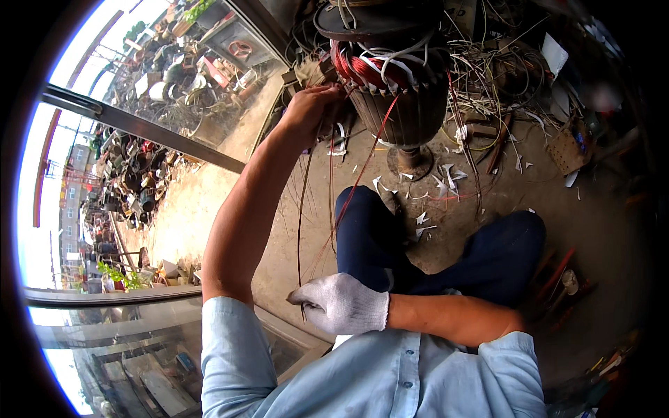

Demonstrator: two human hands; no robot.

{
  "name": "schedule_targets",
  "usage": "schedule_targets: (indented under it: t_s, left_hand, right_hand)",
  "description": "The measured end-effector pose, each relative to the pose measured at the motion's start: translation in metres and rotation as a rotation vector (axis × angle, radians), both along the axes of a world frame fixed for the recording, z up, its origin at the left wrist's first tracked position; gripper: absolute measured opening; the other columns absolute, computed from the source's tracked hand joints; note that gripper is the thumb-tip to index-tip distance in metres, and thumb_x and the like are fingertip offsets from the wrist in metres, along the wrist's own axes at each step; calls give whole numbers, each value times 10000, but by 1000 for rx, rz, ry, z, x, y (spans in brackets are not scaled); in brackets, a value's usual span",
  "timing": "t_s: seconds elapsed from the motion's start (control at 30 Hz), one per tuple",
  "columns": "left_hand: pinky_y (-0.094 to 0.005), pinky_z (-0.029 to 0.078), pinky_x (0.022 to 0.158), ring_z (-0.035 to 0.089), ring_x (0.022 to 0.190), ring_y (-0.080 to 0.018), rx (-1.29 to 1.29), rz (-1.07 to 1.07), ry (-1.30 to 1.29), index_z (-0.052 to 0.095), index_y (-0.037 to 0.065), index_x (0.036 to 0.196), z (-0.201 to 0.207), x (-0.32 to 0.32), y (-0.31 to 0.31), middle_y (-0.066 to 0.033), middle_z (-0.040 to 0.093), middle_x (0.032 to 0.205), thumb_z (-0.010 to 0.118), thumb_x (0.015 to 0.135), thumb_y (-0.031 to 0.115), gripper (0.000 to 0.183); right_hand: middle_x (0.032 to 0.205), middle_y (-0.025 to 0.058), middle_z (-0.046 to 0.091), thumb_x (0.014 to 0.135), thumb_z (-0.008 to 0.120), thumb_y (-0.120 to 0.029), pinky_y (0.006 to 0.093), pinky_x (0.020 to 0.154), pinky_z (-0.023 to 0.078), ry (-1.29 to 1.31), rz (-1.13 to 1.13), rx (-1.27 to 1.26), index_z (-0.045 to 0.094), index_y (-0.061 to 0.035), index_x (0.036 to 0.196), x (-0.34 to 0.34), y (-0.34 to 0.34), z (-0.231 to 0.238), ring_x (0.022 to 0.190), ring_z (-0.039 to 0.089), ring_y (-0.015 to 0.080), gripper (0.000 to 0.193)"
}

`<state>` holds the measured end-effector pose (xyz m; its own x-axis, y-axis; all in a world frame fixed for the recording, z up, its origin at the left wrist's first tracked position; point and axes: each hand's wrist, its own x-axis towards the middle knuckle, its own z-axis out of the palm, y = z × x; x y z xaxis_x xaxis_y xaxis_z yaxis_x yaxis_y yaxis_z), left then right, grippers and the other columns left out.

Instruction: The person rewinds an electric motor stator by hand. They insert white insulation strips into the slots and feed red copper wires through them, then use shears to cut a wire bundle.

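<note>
A motor core with a dark ribbed body stands upright ahead of me, wound with red wire coils and white leads at its upper end. My left hand, bare, is raised at its left side; the fingers are closed beside the coils, their tips partly hidden. Low in front of my chest, my right hand wears a white knit glove and pinches a long thin dark wire, which runs up toward my left hand. A red wire slants down from the coils past my knee.
A round dark plate tops the motor core, which rests on a short metal stand. White scraps litter the floor below. Tangled cables lie at the far right. A glass panel with a metal frame borders my left.
</note>
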<state>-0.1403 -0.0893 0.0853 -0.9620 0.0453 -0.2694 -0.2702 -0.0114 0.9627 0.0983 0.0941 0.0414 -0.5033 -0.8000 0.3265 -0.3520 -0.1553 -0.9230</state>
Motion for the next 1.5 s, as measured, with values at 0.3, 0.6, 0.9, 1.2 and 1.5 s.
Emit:
schedule_targets:
  t_s: [0.3, 0.6, 0.9, 1.2, 1.5]
  left_hand:
    - [-253, 289, 449, 385, 507, -81, -39, 116, 48, 624, 69, 970, -7, 14, 11, 26, 468, 670, 515, 1037, 187, 174]
    - [-262, 279, 396, 385, 458, -87, -177, 82, 108, 589, 68, 845, -9, 16, 14, 12, 469, 628, 512, 1028, 211, 245]
    - [-290, 274, 396, 401, 442, -95, -359, 54, 66, 640, 35, 819, -9, -26, 12, 13, 496, 595, 587, 964, 171, 206]
    - [-324, 423, 533, 521, 564, -110, -598, 131, 247, 735, -22, 972, -22, -16, 14, -33, 595, 640, 607, 954, 253, 304]
    - [-361, 455, 555, 545, 569, -133, -821, 151, 203, 712, -45, 855, 1, -25, 37, -67, 605, 624, 614, 948, 245, 319]
  right_hand:
    - [792, 60, 666, 960, 674, -128, 263, 512, 507, -1147, -216, 31, 598, -8, 970, 19, 1, -11, 587, 637, 122, 142]
    - [702, 92, 678, 1020, 589, -240, 297, 557, 535, -913, 127, 228, 667, -2, 1004, 3, -6, 0, 559, 654, 150, 251]
    - [728, 117, 706, 1007, 587, -239, 321, 637, 551, -511, 187, 183, 663, 6, 1008, -10, -22, 5, 637, 695, 182, 257]
    - [723, 140, 708, 995, 594, -241, 362, 672, 564, -340, 168, 185, 673, -1, 975, -17, -10, 0, 692, 729, 246, 253]
    - [765, 145, 717, 1001, 590, -246, 360, 672, 575, -292, 181, 193, 668, -1, 1006, -20, -13, -1, 715, 737, 235, 256]
